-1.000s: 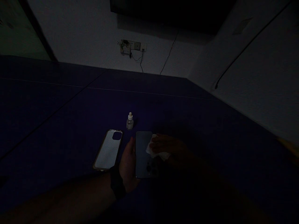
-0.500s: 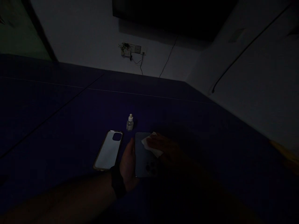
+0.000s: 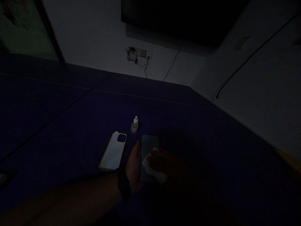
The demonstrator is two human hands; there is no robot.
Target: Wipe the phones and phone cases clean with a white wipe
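Note:
My left hand (image 3: 134,166), with a dark watch on the wrist, grips a smartphone (image 3: 148,142) along its left edge, back side up. A crumpled white tissue (image 3: 151,166) lies against the lower half of the phone's back, covering the camera end. My right hand (image 3: 162,160) presses the tissue there with its fingers; much of that hand is lost in shadow. Left of the phone, a clear phone case (image 3: 113,153) with a camera cutout lies flat. A small dropper bottle (image 3: 134,125) with a white cap stands upright just beyond the phone and the case.
The dark blue surface (image 3: 77,125) stretches to a pale wall with sockets (image 3: 141,53) and hanging cables. A dark screen (image 3: 183,22) is mounted above. At the right edge lies something yellow (image 3: 288,158); a partly cut-off object (image 3: 4,177) is at the left edge. The room is dim.
My right hand has slid the tissue down the phone's back, from its upper part to over the cameras. My left hand keeps its grip. The whole view has shifted slightly.

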